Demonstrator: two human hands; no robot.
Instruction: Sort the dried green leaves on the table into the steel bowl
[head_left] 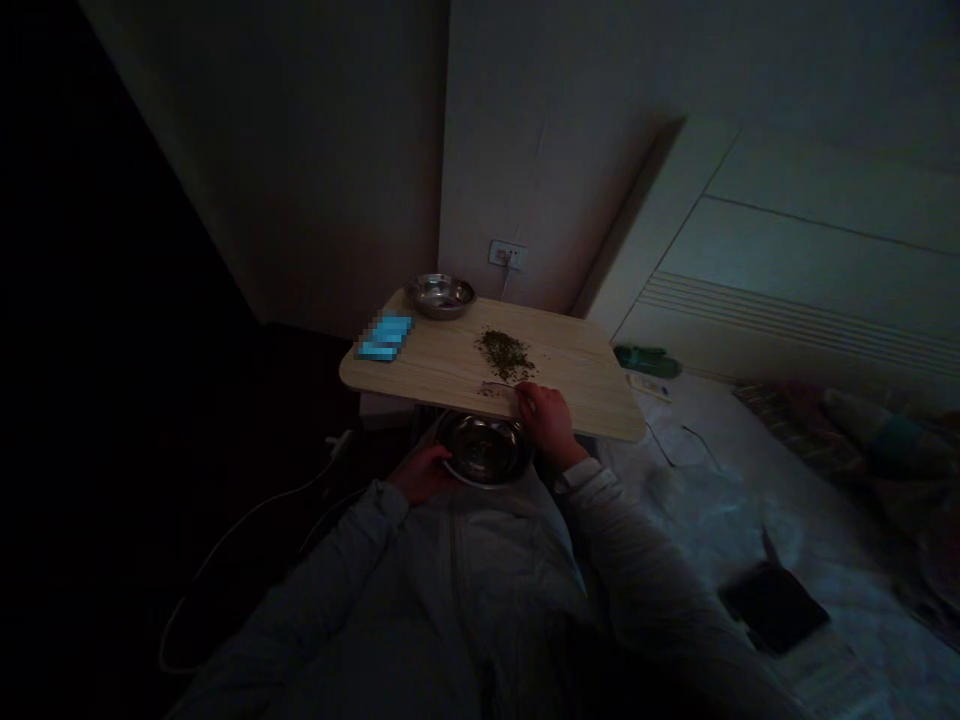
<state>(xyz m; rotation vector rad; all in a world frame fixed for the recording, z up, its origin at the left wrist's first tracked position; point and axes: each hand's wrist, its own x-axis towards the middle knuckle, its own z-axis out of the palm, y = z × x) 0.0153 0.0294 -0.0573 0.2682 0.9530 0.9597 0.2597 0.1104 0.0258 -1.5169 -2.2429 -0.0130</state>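
Note:
Under the front edge of a small pale wood-topped table (435, 365), my left hand (426, 474) grips the rim of a shiny metal bowl (484, 452) at its left side. My right hand (547, 418) rests at the table's front edge with fingers pinched together. A thin, dark-edged thing (498, 387) reaches left from those fingertips; the dim light hides its kind. Just beyond lies a loose pile of small green-brown dried bits (505, 353), with a few crumbs near the edge.
A second metal bowl (440, 297) stands at the table's back left, behind a blurred bright blue screen (386, 338). To the right is a bed (697, 490) with glasses, a green bottle-like thing (647, 361) and a dark object (774, 606). A white cable (232, 530) trails on the left.

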